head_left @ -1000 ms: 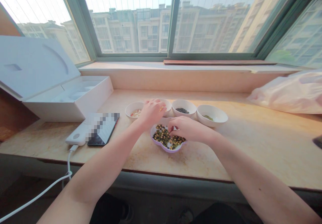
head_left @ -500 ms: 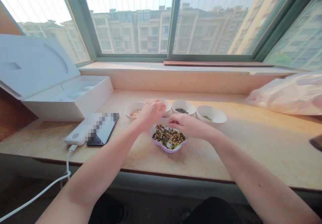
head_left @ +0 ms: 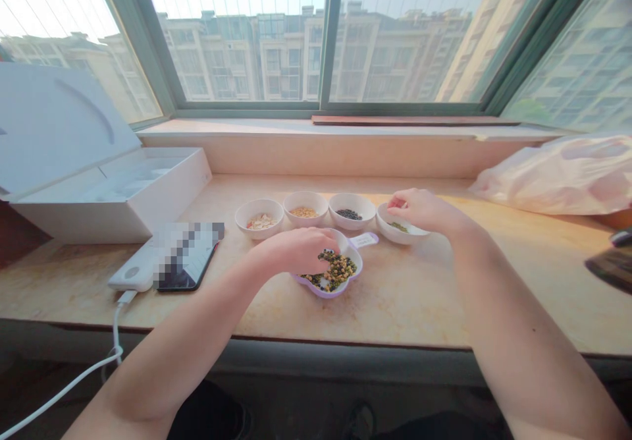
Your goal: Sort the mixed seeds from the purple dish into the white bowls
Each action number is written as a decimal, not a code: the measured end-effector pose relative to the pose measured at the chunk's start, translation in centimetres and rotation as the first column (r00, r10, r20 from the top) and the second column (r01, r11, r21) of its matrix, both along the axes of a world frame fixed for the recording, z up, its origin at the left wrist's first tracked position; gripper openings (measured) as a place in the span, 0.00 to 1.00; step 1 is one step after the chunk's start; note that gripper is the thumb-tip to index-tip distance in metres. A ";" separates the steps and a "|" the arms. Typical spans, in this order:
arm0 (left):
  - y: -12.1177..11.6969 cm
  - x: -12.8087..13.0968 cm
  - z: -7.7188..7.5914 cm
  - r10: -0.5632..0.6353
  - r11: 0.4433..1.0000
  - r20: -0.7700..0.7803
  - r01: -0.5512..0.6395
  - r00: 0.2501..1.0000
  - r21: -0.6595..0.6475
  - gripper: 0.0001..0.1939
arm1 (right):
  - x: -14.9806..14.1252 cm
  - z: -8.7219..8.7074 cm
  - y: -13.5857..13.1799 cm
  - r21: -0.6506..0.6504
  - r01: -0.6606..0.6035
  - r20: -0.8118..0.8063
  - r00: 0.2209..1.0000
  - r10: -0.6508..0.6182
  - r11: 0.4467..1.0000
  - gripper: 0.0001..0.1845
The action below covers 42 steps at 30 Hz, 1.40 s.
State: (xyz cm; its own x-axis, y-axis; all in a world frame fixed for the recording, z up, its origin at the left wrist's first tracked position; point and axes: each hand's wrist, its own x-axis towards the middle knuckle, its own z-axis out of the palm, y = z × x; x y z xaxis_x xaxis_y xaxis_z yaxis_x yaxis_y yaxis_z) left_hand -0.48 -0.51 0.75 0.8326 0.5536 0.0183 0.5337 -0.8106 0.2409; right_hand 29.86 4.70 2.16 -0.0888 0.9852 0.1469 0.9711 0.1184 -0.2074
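Note:
A purple-rimmed dish [head_left: 353, 275] of mixed dark, green and yellow beans sits on the stone sill. My left hand [head_left: 296, 250] hovers over its left half, fingers curled down into the beans; what they pinch is hidden. Behind it stand several small white bowls: one with pale pieces [head_left: 259, 213], one with yellow beans [head_left: 305, 204], one with black beans [head_left: 352, 206] and one with green beans [head_left: 401, 230]. My right hand [head_left: 419, 208] is over the green-bean bowl, fingertips pinched together above it.
An open white box [head_left: 113, 193] stands at the left. A phone [head_left: 190, 265] lies on a white power bank [head_left: 135, 272] with a cable [head_left: 74, 381] hanging off the edge. A plastic bag [head_left: 563, 173] lies at the right, and a dark object [head_left: 609, 265] at the far right edge.
My left hand came back from the yellow-bean bowl to the mixed dish. My right hand left the mixed dish and moved right to the green-bean bowl.

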 end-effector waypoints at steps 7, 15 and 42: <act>-0.4 0.1 0.0 -0.044 0.998 -0.063 0.046 0.997 0.030 0.03 | 1.3 -0.9 0.9 -0.063 0.045 0.038 0.998 -0.043 0.997 0.10; -0.5 0.8 -0.1 -0.002 0.997 -0.144 0.014 0.990 0.080 0.14 | 1.5 -1.1 1.8 -0.170 0.032 -0.005 0.999 -0.034 0.985 0.12; 0.0 0.7 -0.9 -0.021 0.997 0.023 0.019 1.000 0.070 0.24 | -0.2 -0.4 0.5 -0.174 0.023 -0.111 0.993 -0.042 0.984 0.18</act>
